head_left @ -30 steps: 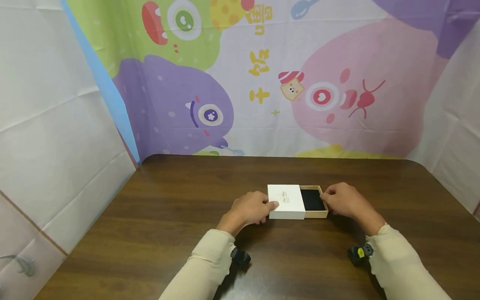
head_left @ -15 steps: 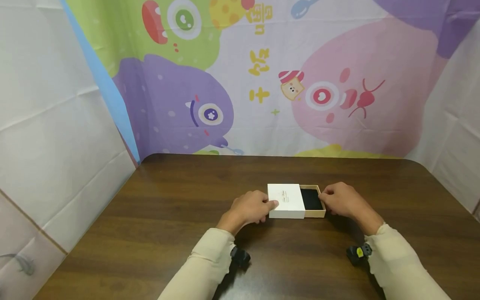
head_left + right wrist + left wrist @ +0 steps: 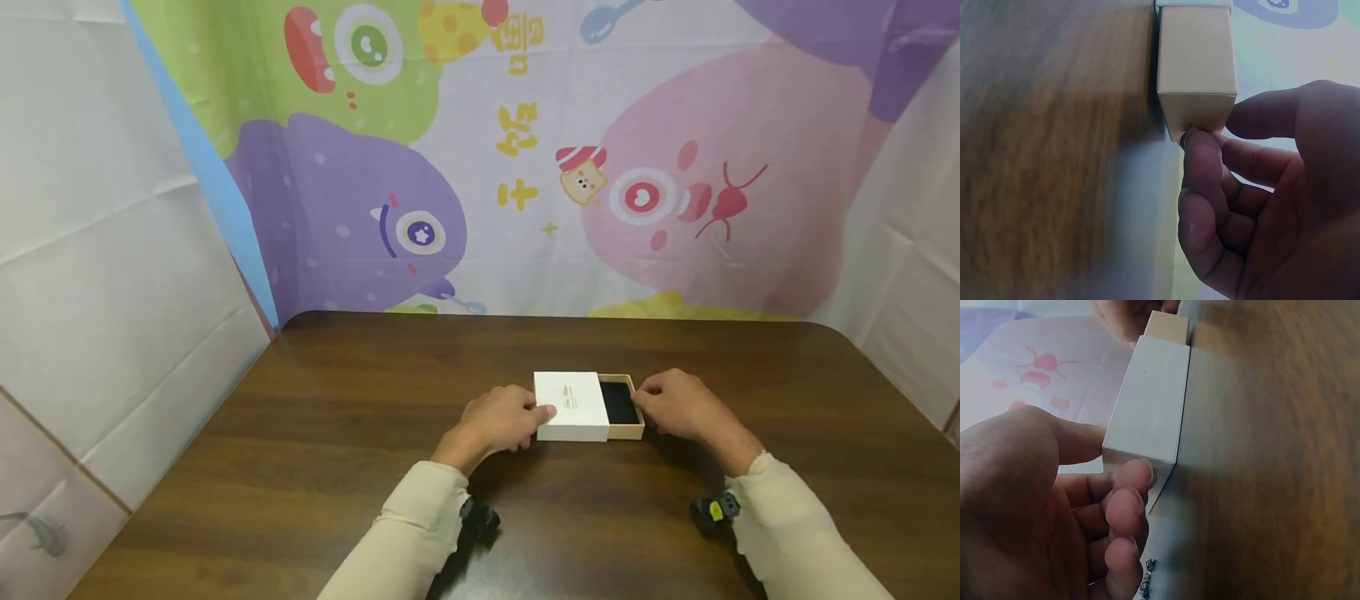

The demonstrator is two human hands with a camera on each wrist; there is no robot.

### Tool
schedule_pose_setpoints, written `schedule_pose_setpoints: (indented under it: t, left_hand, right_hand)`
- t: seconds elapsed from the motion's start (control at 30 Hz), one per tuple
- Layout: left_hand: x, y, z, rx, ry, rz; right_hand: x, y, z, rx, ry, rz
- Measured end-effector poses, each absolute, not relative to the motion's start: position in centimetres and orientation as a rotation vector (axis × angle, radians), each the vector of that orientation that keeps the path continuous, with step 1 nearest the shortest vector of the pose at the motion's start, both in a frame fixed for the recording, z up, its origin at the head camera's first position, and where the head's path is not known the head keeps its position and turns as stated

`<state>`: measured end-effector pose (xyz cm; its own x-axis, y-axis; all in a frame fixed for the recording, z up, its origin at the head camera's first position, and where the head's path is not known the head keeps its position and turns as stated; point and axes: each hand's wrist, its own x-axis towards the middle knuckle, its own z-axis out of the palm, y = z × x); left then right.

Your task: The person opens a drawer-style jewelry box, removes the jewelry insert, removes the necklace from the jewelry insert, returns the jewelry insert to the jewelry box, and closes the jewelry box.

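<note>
A white box sleeve (image 3: 572,402) with small printed lettering lies flat on the table. Out of its right end sticks a tan inner tray (image 3: 626,432), partly inside the sleeve, with a flat black piece (image 3: 619,403) in it. My left hand (image 3: 501,417) holds the sleeve's left end, thumb on top and curled fingers against the end face, as the left wrist view shows. At the tray's outer end, my right hand (image 3: 684,404) pinches the end wall between thumb and fingers. The part of the tray within the sleeve (image 3: 1150,394) is hidden.
The dark wooden table (image 3: 315,467) extends around the box on all sides. Behind its far edge hangs a cartoon-printed cloth (image 3: 540,267). Pale sheeting (image 3: 112,250) closes off the left side. A black wrist camera (image 3: 480,518) sits under the left sleeve cuff.
The tray has slid a little left into the sleeve, so less of it shows. My right hand has moved left along with it; my left hand has stayed at the sleeve.
</note>
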<state>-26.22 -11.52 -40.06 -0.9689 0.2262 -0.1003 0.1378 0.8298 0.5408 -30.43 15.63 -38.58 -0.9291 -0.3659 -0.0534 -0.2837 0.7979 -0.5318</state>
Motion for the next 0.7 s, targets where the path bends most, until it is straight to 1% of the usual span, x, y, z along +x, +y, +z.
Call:
schedule_pose_setpoints:
  t: [0.7]
  left_hand:
    - [-26.40,-11.48,-40.42,0.274,2.850,0.833]
  right_hand:
    - [-30.02,14.74,-38.43,-0.550,2.811,-0.828]
